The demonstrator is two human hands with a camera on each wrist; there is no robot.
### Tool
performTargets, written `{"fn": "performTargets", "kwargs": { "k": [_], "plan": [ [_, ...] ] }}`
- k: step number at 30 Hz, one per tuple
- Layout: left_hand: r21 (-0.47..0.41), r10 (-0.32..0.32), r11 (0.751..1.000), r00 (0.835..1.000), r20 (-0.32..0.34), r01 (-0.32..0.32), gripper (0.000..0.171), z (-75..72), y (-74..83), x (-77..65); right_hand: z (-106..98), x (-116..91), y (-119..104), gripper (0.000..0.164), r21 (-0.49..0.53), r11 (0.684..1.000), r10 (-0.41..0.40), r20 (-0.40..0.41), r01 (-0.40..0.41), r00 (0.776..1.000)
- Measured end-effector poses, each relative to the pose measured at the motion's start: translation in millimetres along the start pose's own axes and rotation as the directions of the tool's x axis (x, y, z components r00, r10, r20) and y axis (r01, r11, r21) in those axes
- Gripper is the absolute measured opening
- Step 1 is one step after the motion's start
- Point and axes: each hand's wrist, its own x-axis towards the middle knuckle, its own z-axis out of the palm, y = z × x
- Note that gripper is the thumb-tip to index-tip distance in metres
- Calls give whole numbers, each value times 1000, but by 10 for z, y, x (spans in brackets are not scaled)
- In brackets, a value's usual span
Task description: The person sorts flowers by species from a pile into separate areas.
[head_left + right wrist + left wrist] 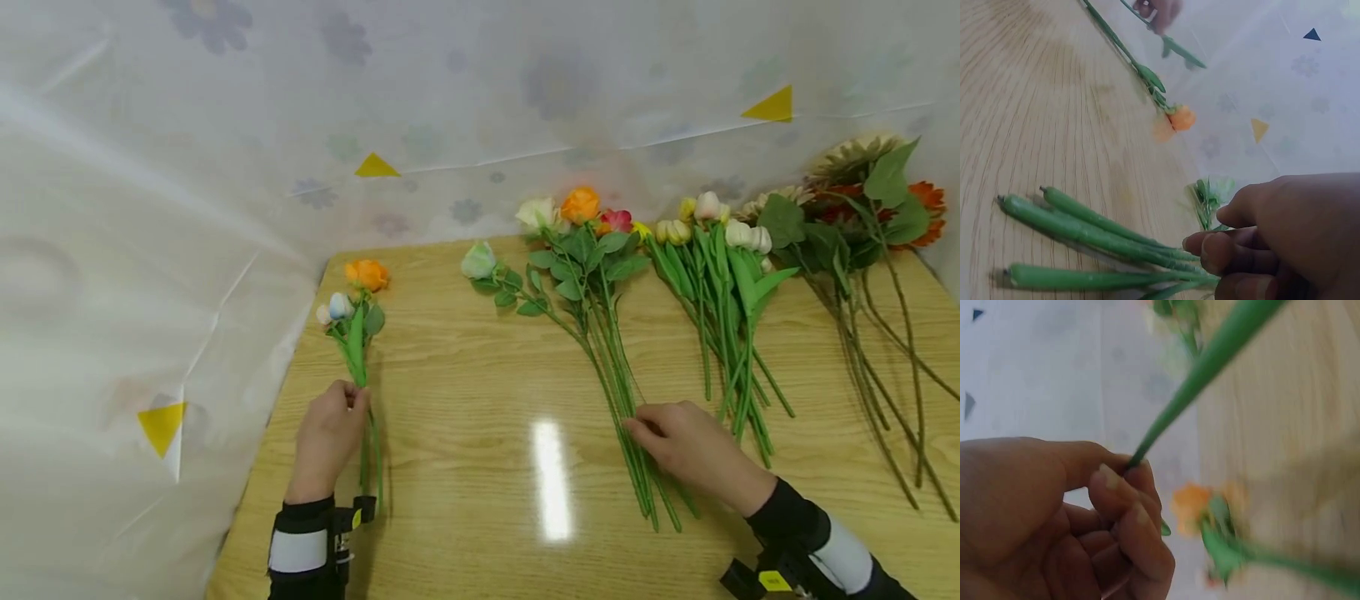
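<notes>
My left hand pinches a thin green stem between thumb and fingertips. In the head view it belongs to a small tulip, with a blue-white tulip head above the hand. Right by it an orange rose lies on the table, a pale pink bud beside it. My right hand is at a bundle of rose stems, its curled fingers and thumb around them. Those stems carry a white rose, an orange rose, a red flower and a pale green rose.
Right of the roses lies a bunch of tulips, white and yellow. Farther right are long-stemmed flowers with broad leaves, cream and rust-orange. A flower-printed white sheet borders the wooden table at the back and left.
</notes>
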Motion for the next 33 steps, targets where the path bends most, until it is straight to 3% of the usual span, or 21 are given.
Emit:
{"fn": "performTargets", "kwargs": {
  "k": [3, 6, 10, 13, 15, 18, 20, 23, 25, 27, 29, 31, 33],
  "plan": [
    [-169, 79, 983, 995, 69, -66, 27, 83, 266, 7, 22, 10, -80, 39, 34, 997, -63, -14, 63, 998],
    [-379, 187, 917, 973, 137, -123, 28, 239, 551, -9, 51, 26, -173, 33, 96, 988, -124, 1, 124, 992],
    [-589, 364, 790, 902, 233, -167, 28, 515, 981, -59, 91, 49, -293, 21, 222, 960, -185, 47, 170, 982],
    [-661, 456, 732, 838, 299, -163, 24, 713, 1282, -112, 123, 61, -359, 16, 328, 921, -248, 69, 213, 966],
    [-683, 489, 713, 810, 324, -157, 22, 812, 1440, -150, 144, 62, -385, 15, 378, 893, -289, 62, 245, 955],
    [-700, 516, 697, 788, 335, -159, 18, 924, 1585, -191, 163, 47, -399, 23, 403, 872, -318, 35, 277, 948],
    [-698, 534, 694, 778, 331, -179, 16, 964, 1635, -207, 159, 31, -392, 29, 396, 876, -311, 29, 275, 950],
    [-661, 558, 710, 767, 316, -244, 17, 983, 1642, -201, 96, 14, -366, 28, 369, 894, -283, 28, 253, 959],
    [-618, 566, 729, 767, 303, -293, 18, 955, 1599, -181, 13, 12, -324, 26, 324, 915, -254, 5, 239, 967],
    [-566, 552, 757, 782, 289, -325, 20, 900, 1510, -146, -105, 13, -254, 26, 272, 937, -218, -38, 220, 975],
    [-516, 518, 789, 812, 269, -333, 21, 827, 1377, -102, -241, 10, -140, 25, 165, 965, -187, -111, 204, 976],
    [-445, 464, 833, 855, 234, -330, 20, 741, 1223, -60, -380, -6, 1, 25, 22, 988, -147, -197, 154, 969],
    [-359, 397, 879, 898, 189, -314, 18, 657, 1063, -24, -511, -32, 156, 24, -121, 989, -119, -271, 88, 955]
  ]
}}
